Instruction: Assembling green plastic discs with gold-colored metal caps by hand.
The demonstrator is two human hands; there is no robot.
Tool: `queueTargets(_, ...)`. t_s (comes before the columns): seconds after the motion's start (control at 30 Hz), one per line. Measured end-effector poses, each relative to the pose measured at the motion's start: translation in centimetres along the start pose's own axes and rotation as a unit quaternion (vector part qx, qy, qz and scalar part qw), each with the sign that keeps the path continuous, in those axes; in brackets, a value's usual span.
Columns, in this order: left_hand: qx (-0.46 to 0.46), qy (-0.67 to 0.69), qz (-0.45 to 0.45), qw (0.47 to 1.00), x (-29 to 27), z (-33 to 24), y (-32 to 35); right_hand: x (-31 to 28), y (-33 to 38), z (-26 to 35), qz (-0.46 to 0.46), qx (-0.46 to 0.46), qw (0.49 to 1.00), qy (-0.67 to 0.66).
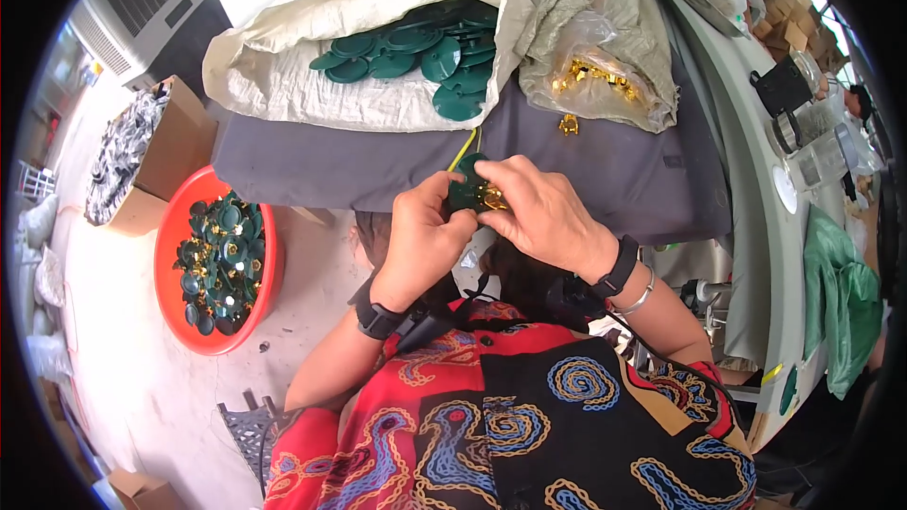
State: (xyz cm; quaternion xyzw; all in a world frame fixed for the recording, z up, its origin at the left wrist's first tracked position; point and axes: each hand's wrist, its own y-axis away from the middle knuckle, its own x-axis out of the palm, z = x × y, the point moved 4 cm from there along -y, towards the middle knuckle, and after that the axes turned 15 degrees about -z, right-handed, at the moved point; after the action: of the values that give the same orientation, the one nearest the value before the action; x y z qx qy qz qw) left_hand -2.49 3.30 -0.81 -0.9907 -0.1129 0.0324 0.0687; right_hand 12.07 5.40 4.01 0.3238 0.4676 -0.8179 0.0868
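Observation:
My left hand and my right hand meet in front of me over one dark green round disc. Both hands grip it, and a small gold metal clip sits on it under my right fingers. A yellow-green strip sticks up from behind the disc. Past the hands, a grey cloth-covered surface carries an open white sack full of more green discs. Beside it, a clear plastic bag holds gold clips, and one loose gold clip lies on the cloth.
A red basin on the floor at my left holds several green discs with gold clips. A cardboard box with black-and-white parts stands behind it. A curved grey-white table edge runs along the right, with a green bag hanging there.

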Motion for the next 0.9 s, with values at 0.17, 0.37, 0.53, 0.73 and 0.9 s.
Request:
queueTargets(0.17,-0.097,0.075,0.030,0.992,0.1,0.0,0.8,-0.8,1.8,0.5,0.034,-0.105,0.988,0.107)
queueTargets(0.37,-0.050,0.067,0.040,0.996,1.1,1.0,2.0,0.7,2.6,0.4,-0.025,-0.046,0.997,0.063)
queueTargets(0.53,0.086,-0.013,0.061,0.994,1.8,1.5,1.3,0.8,3.4,0.3,-0.029,0.024,0.998,0.056)
queueTargets(0.73,0.274,-0.109,0.007,0.956,3.0,-1.5,1.5,1.5,4.3,-1.0,-0.140,0.110,0.984,-0.028)
queueTargets(0.9,0.337,-0.187,-0.006,0.923,2.9,-0.8,1.9,2.8,5.0,-1.9,-0.149,0.230,0.954,-0.122)
